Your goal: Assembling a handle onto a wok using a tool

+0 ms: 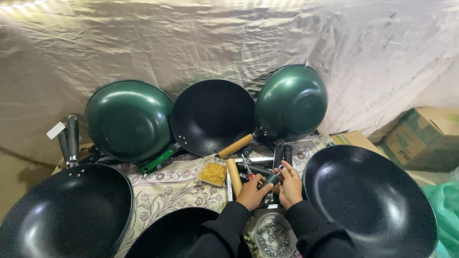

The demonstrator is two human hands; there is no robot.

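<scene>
My L hand [250, 191] and R hand [289, 185] both close fingers around a dark handle [270, 179] w/ screwdriver [246, 168] beside, above floral cloth [167, 188].

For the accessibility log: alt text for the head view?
Two hands, left hand and right hand, hold a dark pan handle together over a floral cloth, ringed by green and black woks; a tray of yellow bits lies nearby.

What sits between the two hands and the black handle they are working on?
Nothing visible: left hand and right hand both already touch the black handle, with a screwdriver close beside the left hand.
</scene>
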